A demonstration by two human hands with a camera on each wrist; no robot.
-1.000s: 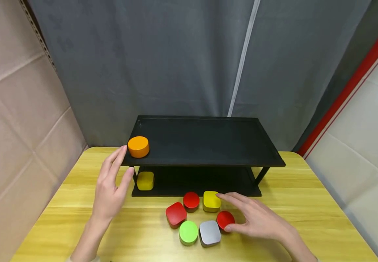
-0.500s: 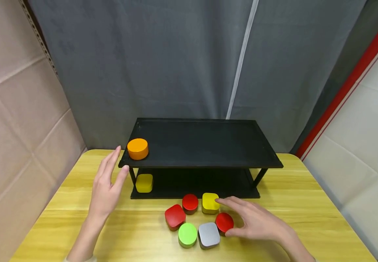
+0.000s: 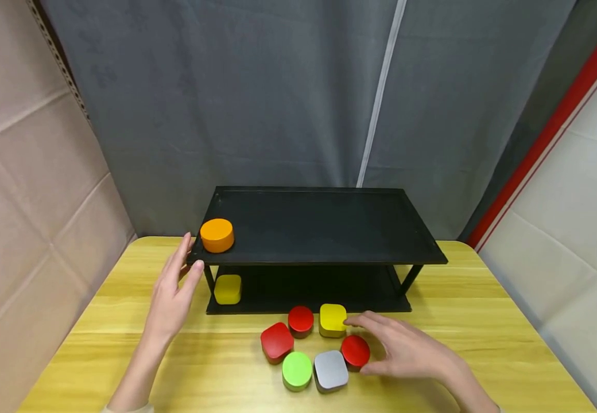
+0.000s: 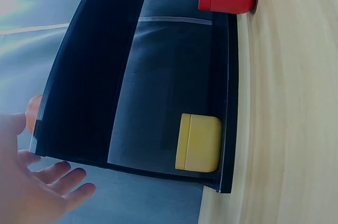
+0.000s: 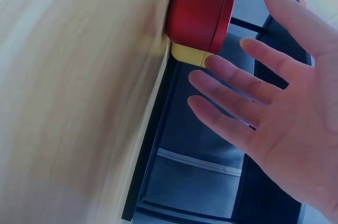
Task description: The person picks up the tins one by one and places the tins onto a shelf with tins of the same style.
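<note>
- Presently a black two-level shelf [image 3: 319, 223] stands on the desk [image 3: 86, 367]; left and right below are as the person faces it.
- Left hand [image 3: 169, 298]: at the shelf's left end, by its upper front corner. Fingers fairly straight, thumb held apart from them. Contact with the shelf's edge: cannot tell.
- Orange round block [image 3: 217, 236]: on the shelf's upper level, left end toward the front, just beside the left hand.
- Lower yellow block [image 3: 228, 289]: rounded square, on the shelf's lower level at the left end.
- Right hand [image 3: 407, 347]: in front of the shelf's right half. Fingers spread and extended in the right wrist view, thumb well apart from them. In the head view one fingertip lies at the edge of the front yellow block [image 3: 332, 319] and the thumb beside the right red block [image 3: 355, 351]; touch not certain for either.
- Front yellow block: rounded square, on the desk close to the shelf's front edge. Right red block: round, farther out from the shelf.
- Left red block [image 3: 301, 320]: round, also near the shelf's front edge.
- Red square block [image 3: 277, 341]: a little farther out from the shelf, leftmost of the desk group.
- Green round block [image 3: 297, 370], grey square block [image 3: 331, 370]: side by side, farthest from the shelf.
- Grey curtain [image 3: 226, 86]: behind the shelf.
</note>
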